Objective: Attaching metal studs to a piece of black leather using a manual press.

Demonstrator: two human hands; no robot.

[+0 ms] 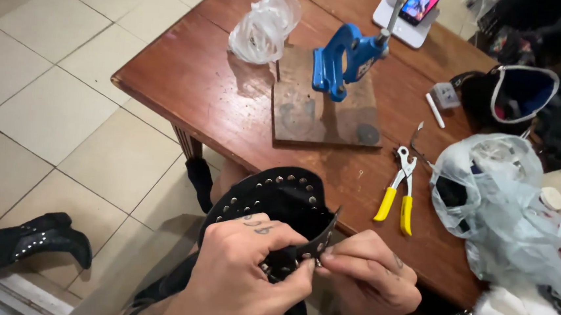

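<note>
- The left hand [239, 273] sits low in the frame, just left of centre, fingers curled over the black studded leather piece [271, 199], thumb and forefinger pinching a narrow strap [317, 244] of it.
- The right hand [367, 279] is just right of it at the bottom centre, fingertips pressed together on the strap's lower end, so the two hands meet there and touch.
- The leather piece lies in the lower centre, over the person's lap and in front of the table edge; rows of round metal studs run along its curved rim.
- The strap rises at a tilt from between the two hands towards the table.
- The wooden table [187, 78] fills the upper and right part of the frame, above a pale tiled floor [54, 96].
- A blue hand press [343, 60] stands on a worn wooden board [323, 111] in the upper centre.
- A crumpled clear bag [263, 28] lies just left of the board.
- Pliers with yellow handles [397, 195] lie on the table right of centre, near the hands but apart from them.
- A phone [419, 4] leans in a white stand [401, 28] at the top edge.
- A larger plastic bag [495, 199] with dark things inside rests at the right side.
- A black studded boot [21, 244] lies on the floor at the lower left.
</note>
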